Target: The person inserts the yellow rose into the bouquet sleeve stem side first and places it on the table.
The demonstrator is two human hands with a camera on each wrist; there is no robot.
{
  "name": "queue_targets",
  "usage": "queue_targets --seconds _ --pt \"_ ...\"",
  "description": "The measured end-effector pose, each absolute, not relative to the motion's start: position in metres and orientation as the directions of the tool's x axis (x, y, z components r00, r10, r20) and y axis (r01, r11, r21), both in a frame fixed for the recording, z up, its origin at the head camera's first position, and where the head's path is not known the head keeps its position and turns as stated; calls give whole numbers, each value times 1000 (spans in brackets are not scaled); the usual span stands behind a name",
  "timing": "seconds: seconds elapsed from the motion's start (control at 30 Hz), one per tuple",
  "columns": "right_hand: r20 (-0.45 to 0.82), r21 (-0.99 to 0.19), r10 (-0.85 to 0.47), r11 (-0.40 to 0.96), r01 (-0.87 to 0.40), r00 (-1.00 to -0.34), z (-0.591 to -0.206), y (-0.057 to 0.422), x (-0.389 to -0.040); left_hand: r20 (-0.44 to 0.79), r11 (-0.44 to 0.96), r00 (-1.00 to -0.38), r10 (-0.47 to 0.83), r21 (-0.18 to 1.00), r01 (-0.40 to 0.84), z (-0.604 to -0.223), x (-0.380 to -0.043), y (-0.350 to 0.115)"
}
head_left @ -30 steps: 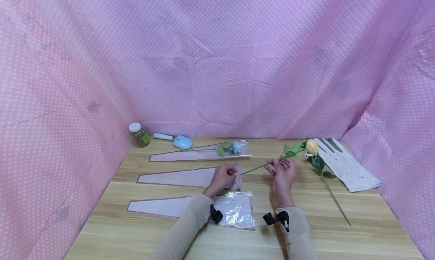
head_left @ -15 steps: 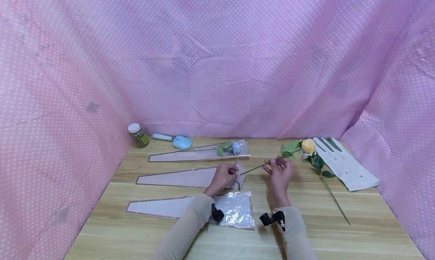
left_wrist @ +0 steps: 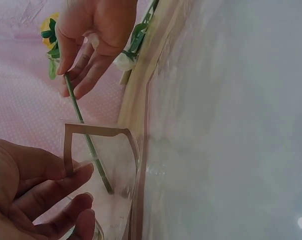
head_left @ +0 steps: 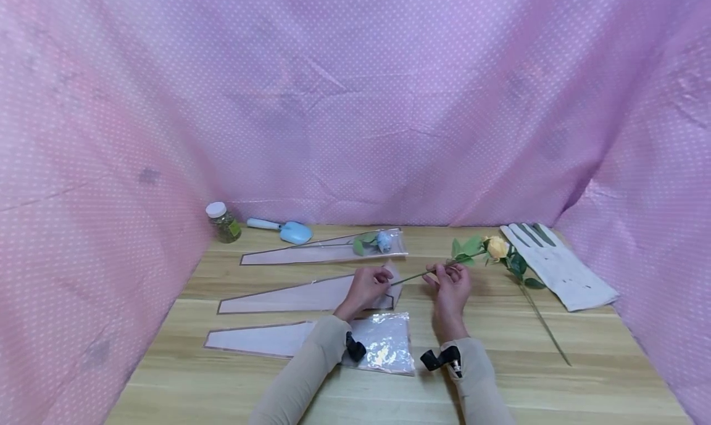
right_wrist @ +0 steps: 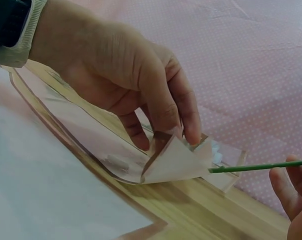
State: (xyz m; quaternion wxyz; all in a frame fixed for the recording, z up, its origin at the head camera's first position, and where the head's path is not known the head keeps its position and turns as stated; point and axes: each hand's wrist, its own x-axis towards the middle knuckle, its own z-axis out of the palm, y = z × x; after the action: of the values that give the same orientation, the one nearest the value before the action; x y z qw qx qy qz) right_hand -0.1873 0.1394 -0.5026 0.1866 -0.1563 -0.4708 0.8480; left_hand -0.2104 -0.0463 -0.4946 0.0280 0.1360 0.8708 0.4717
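Note:
A wrapping sleeve with a brown border (head_left: 283,297) lies in the middle of the wooden table. My left hand (head_left: 363,291) pinches the rim of its wide end, lifting it so the mouth gapes in the left wrist view. My right hand (head_left: 452,292) pinches the green stem (right_wrist: 261,167) of a yellow rose (head_left: 496,247), bloom pointing away to the right. In the left wrist view, the stem's cut end (left_wrist: 109,189) reaches past the rim of the sleeve's mouth. Behind, another sleeve (head_left: 283,256) contains a blue rose (head_left: 383,241).
A third sleeve (head_left: 255,338) lies nearest me, partly under my left forearm. A jar with a white lid (head_left: 224,224) and a blue trowel (head_left: 295,232) stand at the back left. A second flower stem (head_left: 547,332) and white gloves (head_left: 566,274) lie at the right.
My right hand has moved left and slightly down, bringing the yellow rose closer to the middle sleeve. My left hand has stayed at the sleeve's rim, whose narrow end has shifted slightly towards me.

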Motion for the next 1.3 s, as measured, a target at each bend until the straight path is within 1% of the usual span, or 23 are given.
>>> queue_targets --seconds 0.17,0.4,0.6,0.8,1.03,1.2,1.3 --pt "-93 -842 455 -511 -174 -886 -506 137 -188 88 517 -956 281 825 228 -494 -213 -44" --pt "-124 -832 432 -536 -144 -893 -509 132 -189 55 532 -960 274 823 199 -489 -213 -40" --pt "-129 -829 413 -544 -131 -902 -511 128 -191 109 530 -949 298 808 259 -487 -214 -39" --pt "-145 -831 381 -547 -97 -913 -512 125 -190 128 537 -940 316 793 288 -486 -213 -37" --pt "-161 -841 361 -537 -64 -919 -512 123 -190 182 513 -925 335 788 341 -486 -214 -34" --pt "-188 -850 361 -526 -33 -913 -513 123 -190 195 503 -915 354 785 362 -486 -214 -33" --pt "-205 -859 358 -511 -8 -911 -514 121 -191 186 512 -919 348 783 353 -484 -216 -33"
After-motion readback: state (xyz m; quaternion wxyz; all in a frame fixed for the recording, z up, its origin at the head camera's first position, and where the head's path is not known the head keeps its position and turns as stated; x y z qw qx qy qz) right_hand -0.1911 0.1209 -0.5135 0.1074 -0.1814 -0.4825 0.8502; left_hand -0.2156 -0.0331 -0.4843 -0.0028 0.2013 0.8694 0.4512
